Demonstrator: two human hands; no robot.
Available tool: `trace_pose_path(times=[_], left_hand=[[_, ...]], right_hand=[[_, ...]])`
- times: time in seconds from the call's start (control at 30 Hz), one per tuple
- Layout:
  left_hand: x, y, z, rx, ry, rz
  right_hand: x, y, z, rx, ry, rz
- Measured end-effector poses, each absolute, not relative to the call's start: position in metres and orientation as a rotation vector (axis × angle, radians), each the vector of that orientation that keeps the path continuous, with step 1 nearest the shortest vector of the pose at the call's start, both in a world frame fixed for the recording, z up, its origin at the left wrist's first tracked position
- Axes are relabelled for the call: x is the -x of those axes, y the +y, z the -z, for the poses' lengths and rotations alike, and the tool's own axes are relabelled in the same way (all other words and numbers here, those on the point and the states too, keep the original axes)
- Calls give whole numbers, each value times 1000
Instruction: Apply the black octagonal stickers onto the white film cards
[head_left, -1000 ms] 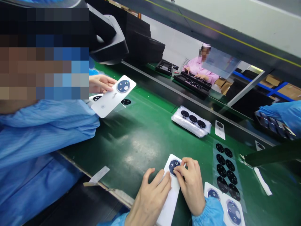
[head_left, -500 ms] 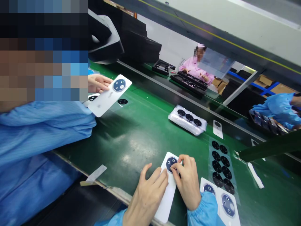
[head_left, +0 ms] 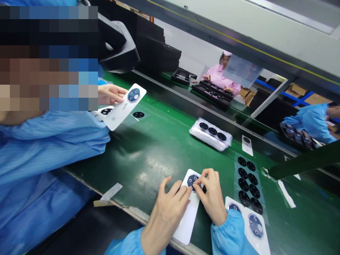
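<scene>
A white phone back cover (head_left: 186, 226) lies on the green bench in front of me, with a round dark camera sticker (head_left: 191, 179) at its far end. My left hand (head_left: 170, 209) rests over the cover, thumb held away and the other fingers stretched toward the sticker. Thumb and index finger of my right hand (head_left: 212, 194) are pinched together at the sticker's right edge. The fingertips hide part of the sticker there. Beside my right sleeve, two more white covers (head_left: 256, 233) carry similar stickers.
A clear sheet with several black round stickers (head_left: 249, 184) lies to the right. Farther back are a wrapped stack (head_left: 211, 134) and a small white cover (head_left: 247, 145). A green post (head_left: 302, 161) slants in. At left, a co-worker's hand (head_left: 113, 94) holds another cover (head_left: 124, 108).
My right thumb and index fingertips have shifted slightly up along the sticker's edge, and my left fingertips sit closer to it. The view has moved a little.
</scene>
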State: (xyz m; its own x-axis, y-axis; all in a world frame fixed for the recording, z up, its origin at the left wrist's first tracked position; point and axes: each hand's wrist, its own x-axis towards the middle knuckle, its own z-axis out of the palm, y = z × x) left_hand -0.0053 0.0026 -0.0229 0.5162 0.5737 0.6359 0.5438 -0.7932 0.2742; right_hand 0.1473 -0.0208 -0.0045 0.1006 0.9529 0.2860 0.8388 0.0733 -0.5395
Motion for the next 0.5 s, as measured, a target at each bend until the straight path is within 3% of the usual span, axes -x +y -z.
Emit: trace_pose_path(times=[0.5], left_hand=[[6,11,25,-2845,895,-1034]], right_hand=[[-147,-12,-12,1788,-1967,-260]])
